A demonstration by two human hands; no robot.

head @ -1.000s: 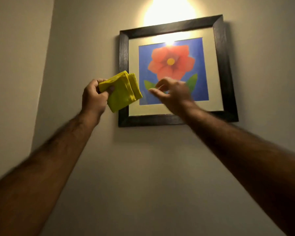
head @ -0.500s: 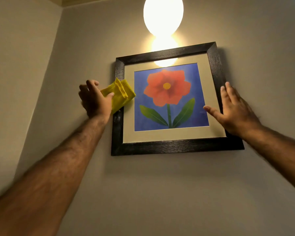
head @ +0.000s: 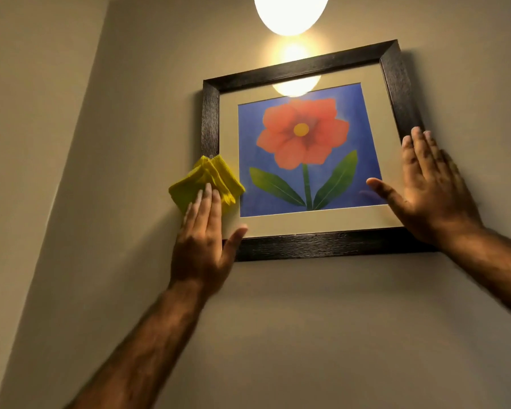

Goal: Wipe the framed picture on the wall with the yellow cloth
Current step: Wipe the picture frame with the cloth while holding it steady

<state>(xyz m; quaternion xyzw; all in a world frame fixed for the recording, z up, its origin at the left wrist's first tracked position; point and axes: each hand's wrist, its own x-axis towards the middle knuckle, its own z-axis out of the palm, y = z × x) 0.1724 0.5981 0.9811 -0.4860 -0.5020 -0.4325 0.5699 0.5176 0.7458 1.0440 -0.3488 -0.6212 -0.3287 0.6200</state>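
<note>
The framed picture (head: 304, 69) hangs on the wall: dark frame, cream mat, a red flower on blue. A folded yellow cloth (head: 204, 180) lies flat over the frame's lower left side. My left hand (head: 204, 240) presses it there with flat fingers, the thumb spread toward the bottom rail. My right hand (head: 428, 190) rests open and flat on the frame's lower right side, thumb on the glass, holding nothing.
A glowing round lamp (head: 291, 11) hangs just above the picture and reflects on the glass. A side wall (head: 36, 143) meets the picture wall in a corner at the left. Bare wall (head: 322, 335) stretches below the frame.
My left hand slid the cloth down the frame's left side and flattened over it. My right hand stayed on the frame's right side. The view tilted, and the picture looks larger.
</note>
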